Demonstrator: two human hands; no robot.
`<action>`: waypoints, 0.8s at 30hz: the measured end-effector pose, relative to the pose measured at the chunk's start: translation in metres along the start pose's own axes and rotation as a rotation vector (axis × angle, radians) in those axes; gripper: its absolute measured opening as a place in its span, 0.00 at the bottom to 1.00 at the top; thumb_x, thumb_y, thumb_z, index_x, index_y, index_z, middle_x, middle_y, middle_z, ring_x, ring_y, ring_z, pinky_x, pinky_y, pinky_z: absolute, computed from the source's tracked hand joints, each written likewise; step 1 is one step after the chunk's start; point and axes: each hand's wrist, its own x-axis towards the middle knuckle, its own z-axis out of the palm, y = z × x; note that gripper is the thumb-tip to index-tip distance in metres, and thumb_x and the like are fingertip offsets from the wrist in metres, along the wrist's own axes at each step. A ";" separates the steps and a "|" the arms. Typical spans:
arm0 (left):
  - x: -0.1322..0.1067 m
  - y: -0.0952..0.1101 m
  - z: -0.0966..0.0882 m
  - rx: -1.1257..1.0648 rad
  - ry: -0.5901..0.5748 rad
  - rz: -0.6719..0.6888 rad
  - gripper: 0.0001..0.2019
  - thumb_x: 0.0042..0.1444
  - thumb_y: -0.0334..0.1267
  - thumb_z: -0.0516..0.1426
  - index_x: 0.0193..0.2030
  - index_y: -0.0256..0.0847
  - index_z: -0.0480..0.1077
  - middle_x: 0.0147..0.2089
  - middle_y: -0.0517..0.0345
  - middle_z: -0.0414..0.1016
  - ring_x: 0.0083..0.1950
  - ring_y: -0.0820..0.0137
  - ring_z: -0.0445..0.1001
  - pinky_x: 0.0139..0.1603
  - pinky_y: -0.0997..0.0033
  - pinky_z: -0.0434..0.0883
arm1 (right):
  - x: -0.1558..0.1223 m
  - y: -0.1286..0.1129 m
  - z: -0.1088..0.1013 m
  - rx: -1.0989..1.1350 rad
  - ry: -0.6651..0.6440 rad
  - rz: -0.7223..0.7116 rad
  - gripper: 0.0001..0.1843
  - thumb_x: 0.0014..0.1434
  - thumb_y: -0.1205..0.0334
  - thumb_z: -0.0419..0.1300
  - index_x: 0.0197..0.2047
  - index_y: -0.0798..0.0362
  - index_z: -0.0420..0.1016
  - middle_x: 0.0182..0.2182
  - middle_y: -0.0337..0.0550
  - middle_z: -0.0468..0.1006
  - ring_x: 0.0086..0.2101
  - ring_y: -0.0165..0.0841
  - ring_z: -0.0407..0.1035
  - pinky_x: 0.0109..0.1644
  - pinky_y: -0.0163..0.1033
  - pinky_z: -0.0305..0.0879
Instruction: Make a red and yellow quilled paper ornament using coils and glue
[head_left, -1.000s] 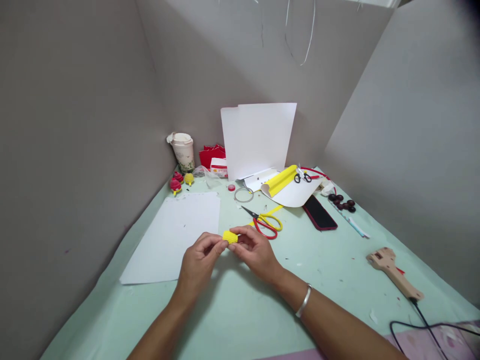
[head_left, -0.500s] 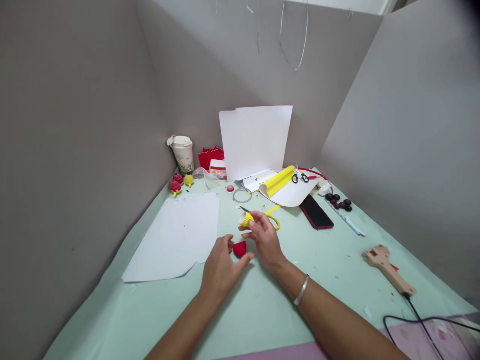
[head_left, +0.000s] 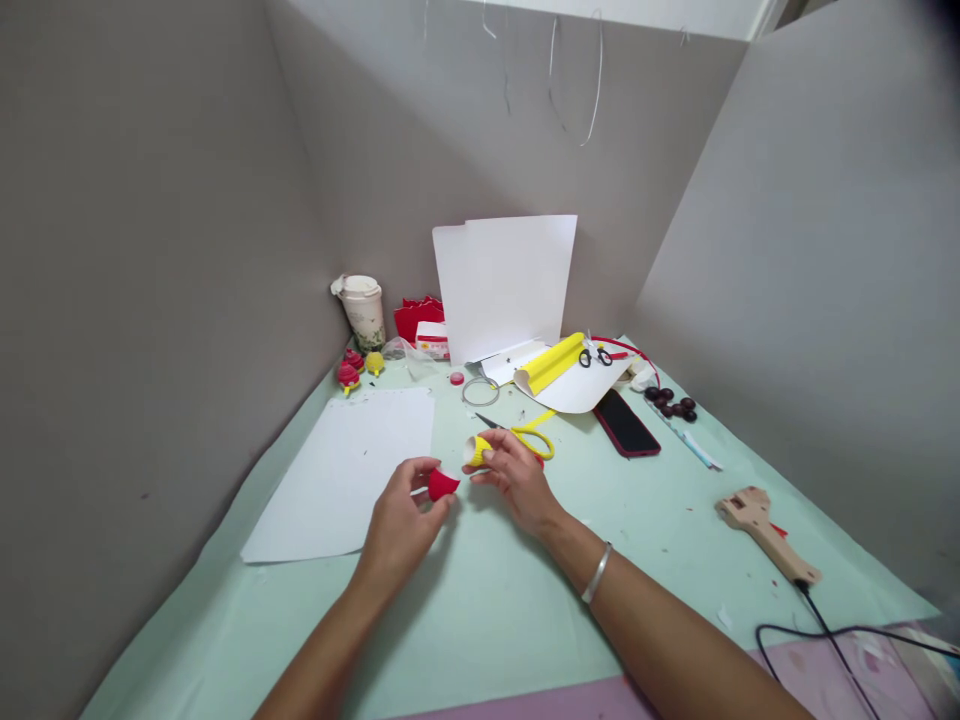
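Observation:
Between the thumb and fingers of my left hand [head_left: 405, 508] is a small red cup-shaped piece [head_left: 442, 485], tilted to the right. My right hand [head_left: 519, 482] pinches a short yellow ribbed tube [head_left: 475, 452], its pale open end facing left. The two pieces are close together but apart. Just behind my right hand lie yellow-handled scissors [head_left: 534, 440], their dark blades partly showing to the left. A bit of red shows by the scissors' handle, mostly hidden by my hand.
White paper [head_left: 352, 470] lies at left, with red and yellow ornaments [head_left: 349, 374] and a lidded cup [head_left: 363, 310] behind. At right are a phone [head_left: 627, 424], dark beads [head_left: 667, 402] and a corded glue gun [head_left: 766, 530]. A yellow roll [head_left: 551, 364] lies farther back.
My left hand has closed on the red piece and carried it up and to the left. My right hand, still holding the yellow tube, has shifted slightly left and down.

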 end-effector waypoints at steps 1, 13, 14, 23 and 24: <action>0.000 0.003 -0.005 -0.008 -0.003 -0.008 0.25 0.48 0.47 0.61 0.52 0.39 0.65 0.54 0.43 0.73 0.51 0.57 0.77 0.53 0.54 0.72 | -0.001 0.000 0.000 -0.012 -0.030 0.024 0.19 0.52 0.56 0.66 0.46 0.51 0.70 0.38 0.41 0.77 0.35 0.34 0.76 0.39 0.39 0.71; -0.008 0.003 -0.012 -0.194 -0.012 0.037 0.25 0.50 0.50 0.62 0.51 0.38 0.69 0.51 0.45 0.77 0.53 0.55 0.75 0.53 0.57 0.72 | -0.005 0.003 0.005 0.034 -0.212 0.203 0.15 0.53 0.60 0.66 0.44 0.53 0.73 0.38 0.41 0.77 0.38 0.33 0.74 0.43 0.37 0.71; -0.008 0.002 -0.012 -0.189 -0.025 0.040 0.23 0.51 0.50 0.62 0.50 0.38 0.70 0.50 0.45 0.77 0.53 0.55 0.75 0.53 0.58 0.72 | -0.005 0.004 0.005 0.029 -0.226 0.209 0.15 0.53 0.60 0.67 0.44 0.53 0.73 0.39 0.41 0.77 0.38 0.32 0.74 0.44 0.37 0.71; -0.007 -0.010 -0.017 -0.233 -0.036 0.037 0.25 0.53 0.50 0.61 0.54 0.38 0.68 0.53 0.46 0.76 0.53 0.58 0.74 0.52 0.62 0.71 | -0.007 0.003 0.004 -0.117 -0.301 0.196 0.19 0.52 0.56 0.69 0.45 0.52 0.72 0.38 0.40 0.77 0.39 0.33 0.74 0.42 0.38 0.72; -0.007 -0.010 -0.018 -0.226 -0.032 0.044 0.24 0.54 0.50 0.61 0.53 0.39 0.69 0.52 0.46 0.76 0.53 0.58 0.74 0.52 0.62 0.71 | -0.007 0.002 0.004 -0.130 -0.301 0.189 0.19 0.52 0.56 0.69 0.45 0.52 0.72 0.38 0.40 0.77 0.39 0.33 0.74 0.42 0.38 0.72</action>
